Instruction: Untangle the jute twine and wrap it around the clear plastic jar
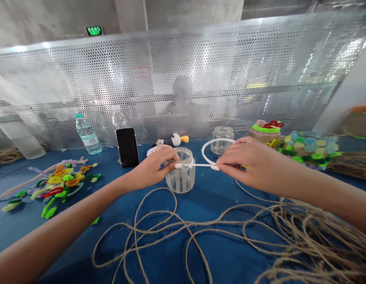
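While both hands pinch it, the white pipe cleaner (197,165) spans the gap between them, over the front-centre of the desk (212,197). Its straight run lies roughly level, left to right across the view, with the long axis parallel to the desk's far edge. At the right end it curves up and away from the person into a loop (218,144), which points toward the desk's far edge.

Left hand (150,167) is closed on one end, directly over the rim of the ribbed glass jar (180,176). Can't tell if the pipe cleaner touches the rim. Right hand (248,163) is clenched on the strand at the base of the loop, just right of the jar. The loop overlaps a smaller glass jar (222,141) in view; contact can't be confirmed.

Around them: loose jute twine (200,232) along the near edge, colored pipe cleaners (57,187) at left, phone (127,147) upright behind left hand, toy bird (171,140) beside it, water bottle (88,135) further left. Toward the right rear: pipe-cleaner-topped craft piece (265,132) and a tray of colored discs (307,148). Perforated metal screen (171,79) runs behind the desk.
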The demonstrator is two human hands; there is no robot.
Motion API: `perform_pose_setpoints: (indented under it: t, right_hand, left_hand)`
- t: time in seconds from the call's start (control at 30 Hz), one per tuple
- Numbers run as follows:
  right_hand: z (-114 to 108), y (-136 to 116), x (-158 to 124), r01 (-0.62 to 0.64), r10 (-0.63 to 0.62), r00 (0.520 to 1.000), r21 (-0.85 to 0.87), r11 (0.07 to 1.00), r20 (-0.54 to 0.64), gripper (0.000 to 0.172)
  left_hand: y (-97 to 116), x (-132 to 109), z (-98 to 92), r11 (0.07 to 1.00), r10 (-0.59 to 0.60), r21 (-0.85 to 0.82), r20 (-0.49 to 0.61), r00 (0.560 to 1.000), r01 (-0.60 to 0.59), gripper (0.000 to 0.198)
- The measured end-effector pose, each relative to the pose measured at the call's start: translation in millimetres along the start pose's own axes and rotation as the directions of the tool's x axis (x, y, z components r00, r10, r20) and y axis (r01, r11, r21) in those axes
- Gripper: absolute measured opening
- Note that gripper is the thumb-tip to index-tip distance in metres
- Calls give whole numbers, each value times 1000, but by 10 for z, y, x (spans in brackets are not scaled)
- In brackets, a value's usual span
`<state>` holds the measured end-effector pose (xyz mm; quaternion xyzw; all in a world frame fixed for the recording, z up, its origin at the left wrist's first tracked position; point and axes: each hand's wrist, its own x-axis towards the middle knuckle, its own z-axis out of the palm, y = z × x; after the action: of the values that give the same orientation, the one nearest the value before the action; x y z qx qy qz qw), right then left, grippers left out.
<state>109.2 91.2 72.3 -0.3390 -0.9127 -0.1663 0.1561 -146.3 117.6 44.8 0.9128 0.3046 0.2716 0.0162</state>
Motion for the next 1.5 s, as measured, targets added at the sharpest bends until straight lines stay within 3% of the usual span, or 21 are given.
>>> perform_pose_setpoints:
  t: [0.23, 0.4, 0.53, 0.63, 0.8, 0.93, 1.13, 1.37, 1.5]
  right_hand:
    - [5, -11, 3, 13, -12, 999, 37, 999, -46, 29]
    - [9, -26, 1, 23, -21, 999, 52, 998, -29, 31]
    - [29, -27, 7, 14, -12, 999, 49, 999, -35, 30]
    - [43, -24, 11, 17, -14, 998, 66, 998, -55, 29]
    - [32, -9, 19, 10, -7, 999, 73, 997, -44, 27]
    - [12, 17, 22, 11, -10, 1000, 64, 998, -20, 27]
    - [-12, 0, 10, 17, -17, 1000, 73, 997, -8, 28]
    - [1, -5, 7, 14, -13, 1000, 62, 998, -13, 27]
    - [-4, 3, 12, 9, -11, 1000, 53, 999, 22, 27]
  left_hand:
    - [-38, 9, -104, 991, 77, -120, 81, 994, -67, 21]
    - [-23, 1, -126, 981, 53, -191, 159, 986, -22, 17]
    - [64, 5, -32, 987, -51, -151, 32, 998, 55, 17]
    - [87, 21, -12, 991, -19, -131, -3, 1000, 18, 17]
    - [14, 25, -107, 979, 47, -200, 92, 995, -28, 18]
    - [7, 22, -133, 977, 103, -199, 101, 989, -82, 21]
    - [88, 26, -118, 980, 95, -192, 203, 975, -55, 20]
    - [120, 12, 66, 989, 78, -128, 1, 997, -78, 18]
    - [136, 16, 50, 991, 86, -107, -12, 996, -86, 18]
